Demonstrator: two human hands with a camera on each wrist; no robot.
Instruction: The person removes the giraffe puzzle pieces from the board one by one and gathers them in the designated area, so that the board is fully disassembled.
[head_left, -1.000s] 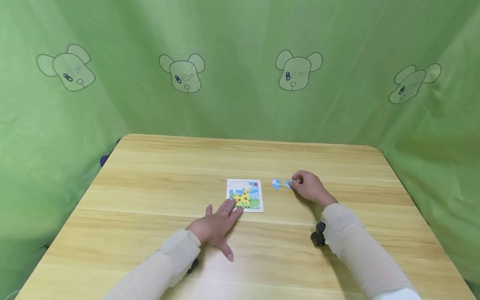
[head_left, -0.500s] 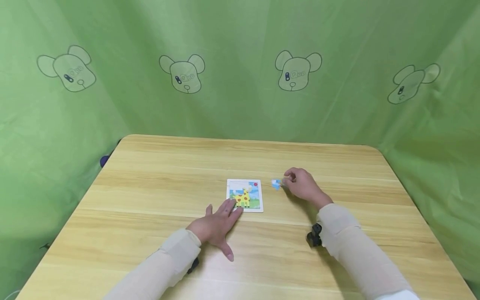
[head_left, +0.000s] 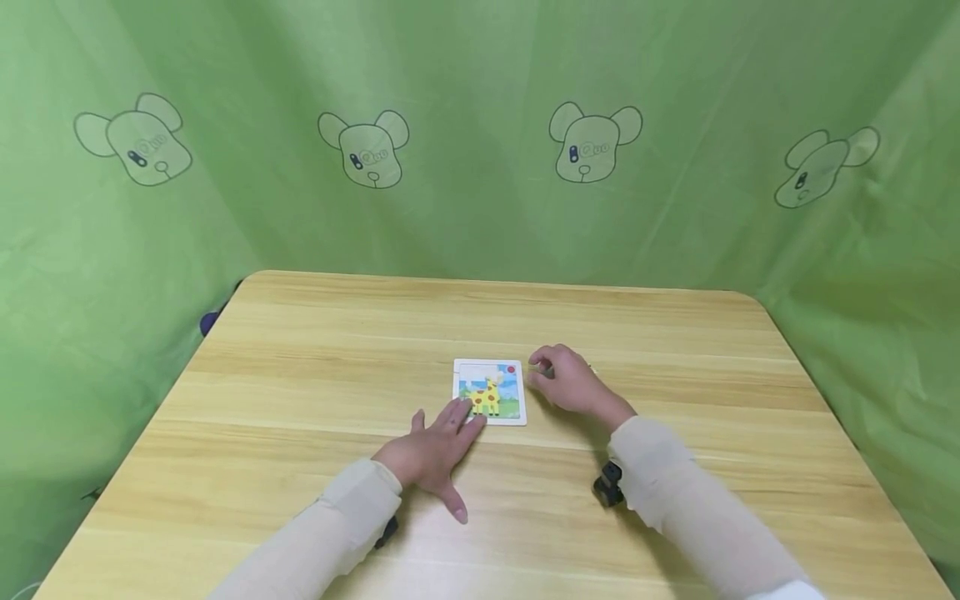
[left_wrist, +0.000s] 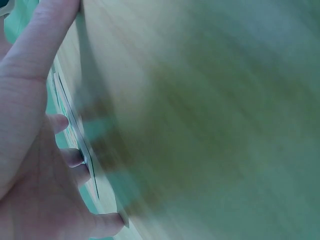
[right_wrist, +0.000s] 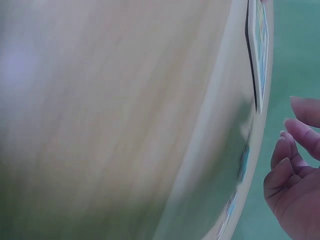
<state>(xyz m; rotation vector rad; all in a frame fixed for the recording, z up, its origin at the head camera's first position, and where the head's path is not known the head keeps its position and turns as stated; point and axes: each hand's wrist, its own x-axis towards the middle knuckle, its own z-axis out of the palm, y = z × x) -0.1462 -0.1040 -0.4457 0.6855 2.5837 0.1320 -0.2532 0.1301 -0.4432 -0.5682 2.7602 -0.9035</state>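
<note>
A small square jigsaw puzzle in a white-rimmed tray (head_left: 522, 408) lies mid-table, showing a yellow giraffe (head_left: 484, 402) with red spots. A pale area without picture shows at its upper left. My left hand (head_left: 435, 454) is spread flat, fingertips resting on the tray's lower left edge. Just right of the tray, my right hand (head_left: 570, 383) hovers with loosely bent fingers, thumb and index apart, nothing visible between them. In the right wrist view, two puzzle pieces lie on the table near that hand: one piece (right_wrist: 243, 163) and another piece (right_wrist: 230, 207). The hand mostly hides them in the head view.
The light wood table (head_left: 300, 358) has rounded far corners. Green curtains (head_left: 480, 225) with bear-head prints hang behind and at both sides. A black wrist camera (head_left: 608, 485) sits under the right sleeve.
My right hand has moved left from the farther puzzle piece, over the nearer one, to beside the tray, its fingers coming away from the piece. The left hand stays put.
</note>
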